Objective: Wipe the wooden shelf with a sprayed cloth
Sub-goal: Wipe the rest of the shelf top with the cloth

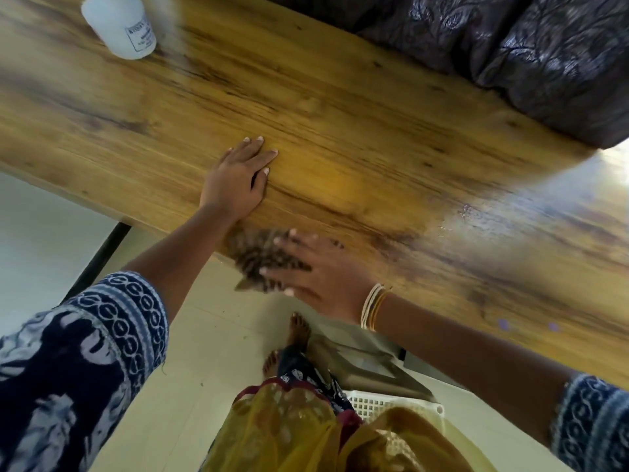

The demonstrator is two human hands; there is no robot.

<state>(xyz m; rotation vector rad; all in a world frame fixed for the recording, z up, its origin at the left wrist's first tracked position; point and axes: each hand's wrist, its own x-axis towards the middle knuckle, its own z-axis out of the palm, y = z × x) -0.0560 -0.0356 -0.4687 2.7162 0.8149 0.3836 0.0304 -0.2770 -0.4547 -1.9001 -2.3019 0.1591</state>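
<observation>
The wooden shelf [340,107] is a long yellow-brown board running across the view. My left hand [238,180] lies flat on it near the front edge, fingers together, holding nothing. My right hand [313,270] presses a dark striped cloth [258,255] against the shelf's front edge; the hand and cloth are blurred. The cloth hangs partly over the edge. A white plastic bottle [119,23] with a label stands on the shelf at the far left.
A dark patterned fabric [531,52] lies along the shelf's far side at the right. Below the edge are a pale tiled floor [190,352], my bare feet [296,332], and a white perforated basket [391,403].
</observation>
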